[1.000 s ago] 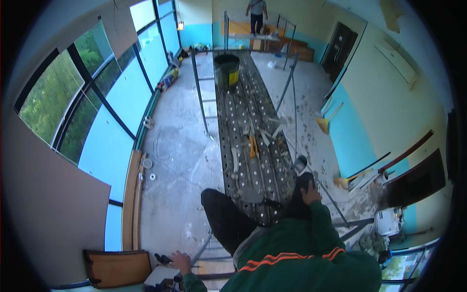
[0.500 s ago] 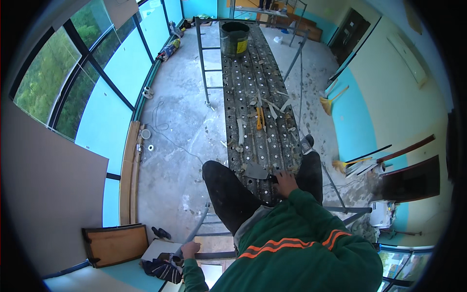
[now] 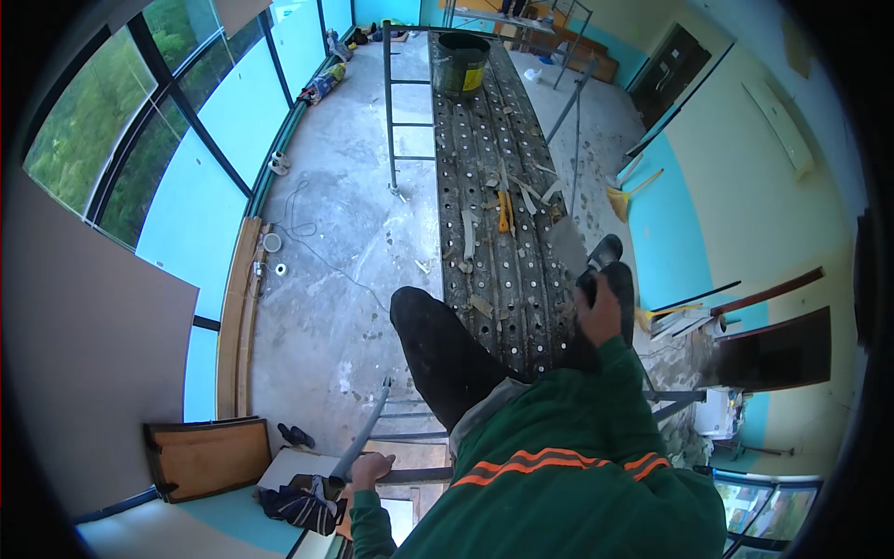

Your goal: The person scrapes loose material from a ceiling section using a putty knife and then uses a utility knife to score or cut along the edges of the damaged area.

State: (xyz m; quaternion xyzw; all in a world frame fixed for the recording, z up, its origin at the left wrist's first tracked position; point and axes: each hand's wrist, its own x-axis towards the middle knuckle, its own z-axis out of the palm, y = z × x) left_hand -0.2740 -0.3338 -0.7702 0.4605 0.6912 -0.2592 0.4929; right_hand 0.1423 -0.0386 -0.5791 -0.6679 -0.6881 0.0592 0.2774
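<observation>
My right hand (image 3: 600,310) holds a wide metal scraper (image 3: 568,244) by its dark handle, raised beside my right leg at the plank's edge. My left hand (image 3: 372,469) is closed on a metal scaffold rail (image 3: 417,475), low at the left. My legs in dark trousers are on the perforated metal scaffold plank (image 3: 498,335). On the plank lie a yellow-handled knife (image 3: 505,212) and pale scraps (image 3: 468,235), and a dark bucket with a yellow label (image 3: 463,65) stands at its far end.
An upright scaffold frame (image 3: 391,112) borders the plank. Brooms (image 3: 622,200) lean on the right wall. A cable, rolls and timber boards (image 3: 240,317) lie by the left windows. A brown panel (image 3: 209,458) is at lower left. Another person (image 3: 512,7) stands on the far scaffold.
My right hand has picked the scraper up from the plank and lifted it rightward. My left hand has closed on the rail. The view has tilted, so the far person is mostly cut off.
</observation>
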